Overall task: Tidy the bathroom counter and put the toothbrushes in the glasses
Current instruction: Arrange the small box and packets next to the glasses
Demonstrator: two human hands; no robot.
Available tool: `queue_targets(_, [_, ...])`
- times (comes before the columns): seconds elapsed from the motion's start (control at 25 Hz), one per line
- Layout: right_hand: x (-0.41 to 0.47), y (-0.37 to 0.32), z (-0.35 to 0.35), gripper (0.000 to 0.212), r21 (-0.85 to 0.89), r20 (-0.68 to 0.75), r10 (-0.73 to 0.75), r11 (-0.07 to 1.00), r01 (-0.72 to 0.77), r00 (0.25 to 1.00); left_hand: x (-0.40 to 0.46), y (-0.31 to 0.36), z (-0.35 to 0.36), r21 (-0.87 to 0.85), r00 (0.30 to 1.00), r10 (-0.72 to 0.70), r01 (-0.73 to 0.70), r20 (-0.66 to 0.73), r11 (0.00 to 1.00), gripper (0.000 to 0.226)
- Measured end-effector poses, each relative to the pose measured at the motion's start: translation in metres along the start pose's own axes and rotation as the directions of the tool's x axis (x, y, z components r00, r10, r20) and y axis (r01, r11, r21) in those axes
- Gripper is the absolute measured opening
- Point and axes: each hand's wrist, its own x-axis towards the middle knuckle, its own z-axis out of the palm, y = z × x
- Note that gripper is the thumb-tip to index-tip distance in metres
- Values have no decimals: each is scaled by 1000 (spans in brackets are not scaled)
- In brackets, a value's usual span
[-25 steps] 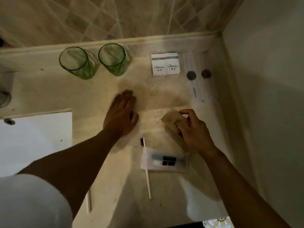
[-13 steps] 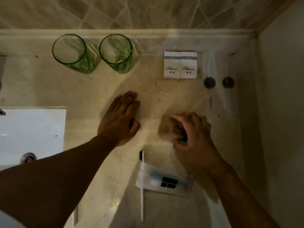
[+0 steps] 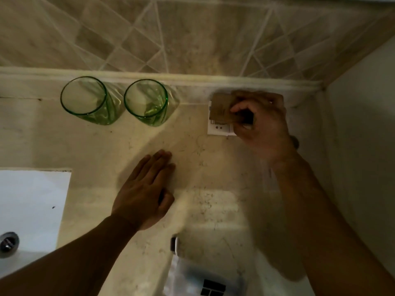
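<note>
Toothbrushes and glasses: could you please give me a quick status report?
Left hand flat on counter. Right hand holds brown packet over white boxes. Both glasses empty; toothbrush on counter. Nothing blocking glasses.

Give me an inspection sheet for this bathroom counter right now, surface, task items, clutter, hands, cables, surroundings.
Surface: beige stone counter, speckled with marks.
Job's things: two green glasses upright by the back edge, holding no toothbrush; toothbrush lying under a clear packet.
Clutter: white boxes at the back, partly covered.
Hands: left hand flat on the counter; right hand pinching a brown card over the boxes.
Cables: nothing seen.
Surroundings: tiled wall, white sink with drain.
</note>
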Motion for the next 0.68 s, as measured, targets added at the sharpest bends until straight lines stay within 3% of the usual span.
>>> queue_targets(0.08, [6, 5, 5, 37, 3, 52, -14, 1000, 14, 999, 1, 0, 1, 5, 1000, 4, -4, -3, 1000, 71])
queue_targets(0.28, [7, 13, 18, 36, 13, -1, -25, 1000, 25, 1000, 2, -1, 1, 4, 1000, 15, -15, -9, 1000, 70])
queue_targets(0.48, [5, 9, 21, 34, 32, -40, 73, 997, -72, 996, 2, -1, 3, -15, 999, 31, -32, -30, 999, 68])
queue_targets(0.68, [4, 5, 20, 36, 86, 15, 141, 986, -142, 990, 1, -2, 3, -13, 999, 39, -39, -37, 999, 67])
